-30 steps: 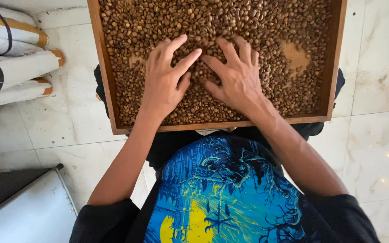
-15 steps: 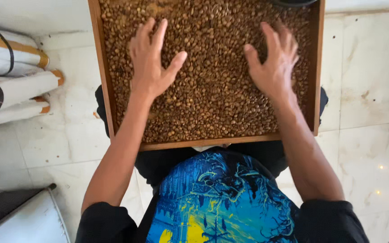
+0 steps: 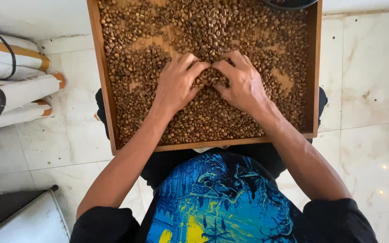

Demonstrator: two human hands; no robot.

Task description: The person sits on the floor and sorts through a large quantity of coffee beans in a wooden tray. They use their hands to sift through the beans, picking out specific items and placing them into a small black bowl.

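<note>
A shallow wooden tray [image 3: 100, 90] rests on my lap, filled with brown coffee beans [image 3: 230, 31]. My left hand [image 3: 176, 83] and my right hand [image 3: 244, 81] lie side by side in the middle of the tray, fingers curled and fingertips meeting over a small heap of beans that they scoop together. Bare wood shows in streaks at the upper left of the tray and in a patch to the right of my right hand. My blue and yellow printed shirt [image 3: 221, 202] fills the bottom of the view.
Rolled white mats with orange ends and black straps [image 3: 14, 85] lie on the white marble floor [image 3: 374, 90] at the left. A grey and white box [image 3: 19, 220] sits at the bottom left. A dark round rim [image 3: 289, 4] overlaps the tray's top right edge.
Half a second ago my hands were spread wide apart on the beans with fingers extended. They have swept inward to the middle, fingers curled, gathering beans between them.
</note>
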